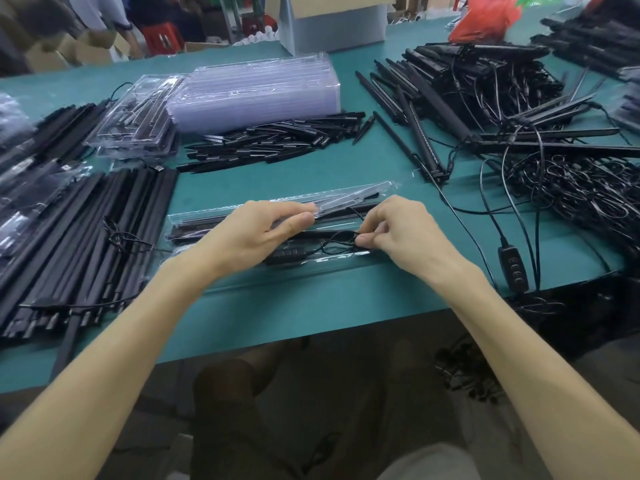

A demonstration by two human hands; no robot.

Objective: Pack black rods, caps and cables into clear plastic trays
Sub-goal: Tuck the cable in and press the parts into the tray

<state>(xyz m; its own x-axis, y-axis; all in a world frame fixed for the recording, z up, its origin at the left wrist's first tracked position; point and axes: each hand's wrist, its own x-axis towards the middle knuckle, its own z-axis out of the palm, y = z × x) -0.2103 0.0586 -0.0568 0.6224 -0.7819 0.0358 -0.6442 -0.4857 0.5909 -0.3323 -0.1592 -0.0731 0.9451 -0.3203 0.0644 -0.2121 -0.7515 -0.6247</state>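
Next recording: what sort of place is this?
Likely a factory packing line: a green workbench piled with black rods, tangled cables and a stack of clear trays, all in bulk.

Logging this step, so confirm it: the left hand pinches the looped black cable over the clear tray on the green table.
Wrong hand. The head view shows the right hand, not the left hand, pinching the looped black cable over the clear tray on the green table.
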